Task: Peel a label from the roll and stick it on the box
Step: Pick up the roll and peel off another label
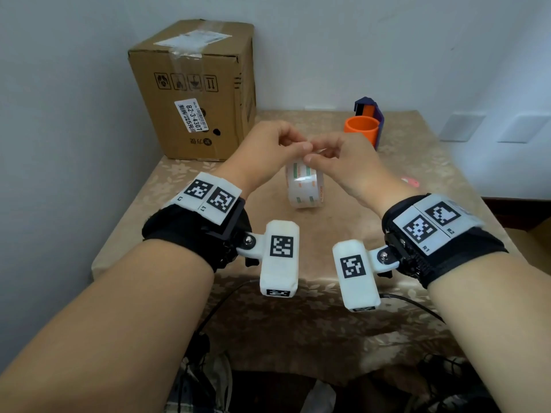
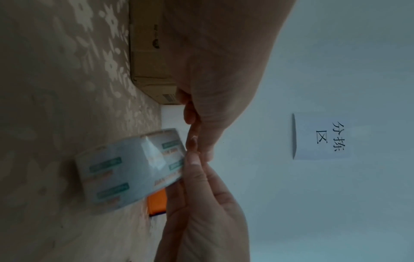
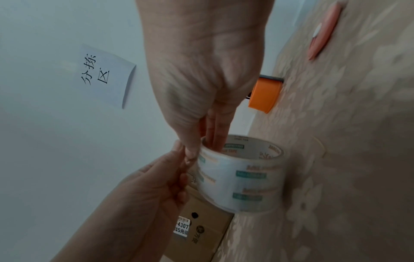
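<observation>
The label roll [image 1: 305, 186], clear with green and orange print, stands on edge on the table's middle. My right hand [image 1: 316, 158] grips its top. In the right wrist view its fingers [image 3: 218, 131] reach inside the core and the thumb presses the outer wrap. My left hand [image 1: 298, 147] pinches the outer wrap right beside that thumb, its fingertips [image 3: 180, 150] together. Whether a loose end is lifted, I cannot tell. The cardboard box [image 1: 193, 84] stands upright at the table's far left corner, a white sticker on its front.
An orange cup [image 1: 360, 129] and a purple holder [image 1: 369, 110] stand at the back right. A pink flat object [image 1: 411, 182] lies at the right. The table [image 1: 179, 234] has a floral cloth. A paper sign [image 2: 322, 136] hangs on the wall. Cables run off the front edge.
</observation>
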`<state>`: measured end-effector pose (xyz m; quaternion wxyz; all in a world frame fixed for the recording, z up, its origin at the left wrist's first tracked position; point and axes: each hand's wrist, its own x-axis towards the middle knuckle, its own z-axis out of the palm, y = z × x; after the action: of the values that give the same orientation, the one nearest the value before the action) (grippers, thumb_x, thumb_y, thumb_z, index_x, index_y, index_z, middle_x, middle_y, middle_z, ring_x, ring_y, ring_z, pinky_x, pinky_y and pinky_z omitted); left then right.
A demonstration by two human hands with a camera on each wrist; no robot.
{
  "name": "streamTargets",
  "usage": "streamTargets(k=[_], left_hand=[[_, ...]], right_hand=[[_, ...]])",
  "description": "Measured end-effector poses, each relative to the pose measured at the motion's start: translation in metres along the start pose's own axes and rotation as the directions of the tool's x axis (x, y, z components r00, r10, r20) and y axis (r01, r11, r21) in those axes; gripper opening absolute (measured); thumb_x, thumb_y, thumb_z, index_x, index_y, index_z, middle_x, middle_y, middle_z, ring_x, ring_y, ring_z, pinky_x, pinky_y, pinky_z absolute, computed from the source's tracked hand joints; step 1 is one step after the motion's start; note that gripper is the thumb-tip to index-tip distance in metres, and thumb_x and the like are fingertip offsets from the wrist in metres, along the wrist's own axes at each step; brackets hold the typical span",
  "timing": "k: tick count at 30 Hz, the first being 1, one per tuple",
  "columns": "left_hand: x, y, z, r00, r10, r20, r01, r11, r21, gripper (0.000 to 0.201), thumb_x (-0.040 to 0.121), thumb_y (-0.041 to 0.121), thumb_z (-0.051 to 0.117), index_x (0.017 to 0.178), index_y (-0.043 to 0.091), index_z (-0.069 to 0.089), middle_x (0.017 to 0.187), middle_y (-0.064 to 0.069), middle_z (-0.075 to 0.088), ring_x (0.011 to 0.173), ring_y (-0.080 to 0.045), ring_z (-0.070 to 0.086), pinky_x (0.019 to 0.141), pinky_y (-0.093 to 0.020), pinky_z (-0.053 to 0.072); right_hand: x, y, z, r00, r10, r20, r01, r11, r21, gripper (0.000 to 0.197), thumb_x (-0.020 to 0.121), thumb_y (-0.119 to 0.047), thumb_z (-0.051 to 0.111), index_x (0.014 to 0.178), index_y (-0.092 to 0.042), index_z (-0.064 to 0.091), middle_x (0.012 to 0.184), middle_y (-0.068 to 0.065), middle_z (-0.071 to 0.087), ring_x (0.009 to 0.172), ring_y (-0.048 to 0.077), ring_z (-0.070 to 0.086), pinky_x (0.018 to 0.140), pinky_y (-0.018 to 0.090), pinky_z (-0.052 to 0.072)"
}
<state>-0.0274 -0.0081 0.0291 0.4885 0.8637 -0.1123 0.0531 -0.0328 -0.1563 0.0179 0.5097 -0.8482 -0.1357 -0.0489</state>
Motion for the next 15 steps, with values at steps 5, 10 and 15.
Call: streamTargets(k=[5, 10, 15], left_hand=[[0.0025, -0.0013, 0.0006, 0.995, 0.092, 0.023, -0.095, 0.963, 0.253, 0.026, 0.086, 0.022, 0.06, 0.11, 0.014, 0.065, 0.095, 0.004, 0.056, 0.073, 0.001, 0.048, 0.076, -0.017, 0.044], [0.0009, -0.0013, -0.0015, 0.993, 0.12, -0.013, -0.107, 0.921, 0.374, 0.018, 0.086, 0.024, 0.06, 0.097, 0.014, 0.07, 0.092, 0.006, 0.046, 0.081, -0.008, 0.049, 0.079, -0.021, 0.04], [-0.0068, -0.0046, 0.0063, 1.0, 0.029, -0.006, -0.029, 1.0, 0.012, 0.014, 0.088, 0.017, 0.057, 0.077, 0.017, 0.065, 0.071, 0.014, 0.053, 0.066, 0.005, 0.05, 0.062, -0.006, 0.039]], right_hand=[[-0.0029, 0.0011, -0.0001, 1.0, 0.008, 0.015, -0.008, 1.0, 0.006, 0.03, 0.082, -0.013, 0.069, 0.112, -0.01, 0.064, 0.101, 0.001, 0.064, 0.084, 0.009, 0.057, 0.087, 0.03, 0.05], [-0.0052, 0.004, -0.0042, 0.995, 0.07, 0.068, -0.074, 0.995, 0.064, 0.052, 0.077, -0.01, 0.074, 0.124, -0.013, 0.052, 0.115, 0.002, 0.06, 0.095, 0.017, 0.062, 0.092, 0.035, 0.053], [-0.0065, 0.0078, -0.006, 0.986, 0.113, 0.122, -0.123, 0.989, 0.077, 0.052, 0.079, -0.013, 0.073, 0.127, -0.012, 0.055, 0.106, 0.009, 0.072, 0.101, 0.018, 0.067, 0.094, 0.029, 0.049]])
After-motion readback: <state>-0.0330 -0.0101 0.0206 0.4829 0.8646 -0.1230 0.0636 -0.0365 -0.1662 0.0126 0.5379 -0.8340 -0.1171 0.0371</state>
